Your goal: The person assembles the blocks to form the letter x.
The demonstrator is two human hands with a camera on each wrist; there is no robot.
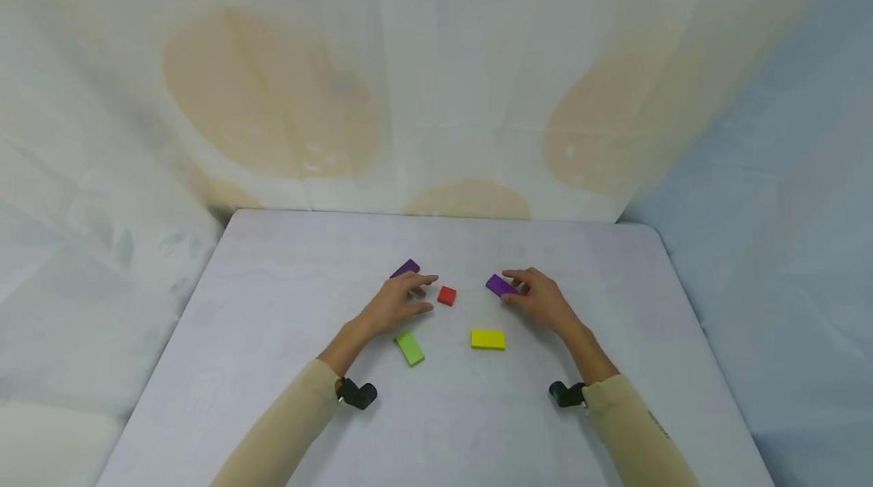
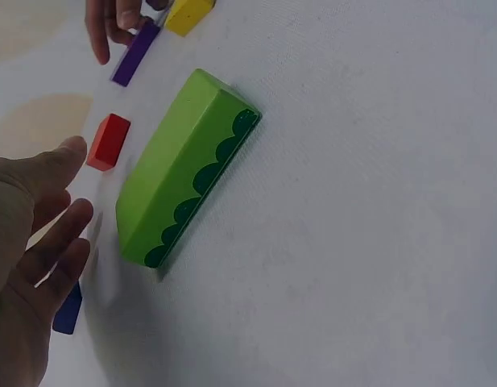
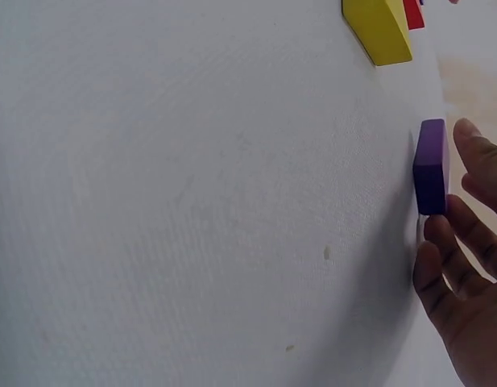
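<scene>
Purple blocks lay on the white counter (image 1: 273,335), one (image 1: 501,285) pinched at the fingertips of the right hand (image 1: 542,299), the other (image 1: 405,268) just beyond the left hand (image 1: 398,304), whose relaxed fingers seemed to hold nothing, though its contact was hard to judge. Green block (image 1: 409,348) and yellow block (image 1: 488,339) lay nearer the person, a small red block (image 1: 446,295) between the hands.

Red block (image 1: 446,295) (small) sits between the hands; table (image 1: 286,366) edges open.
</scene>
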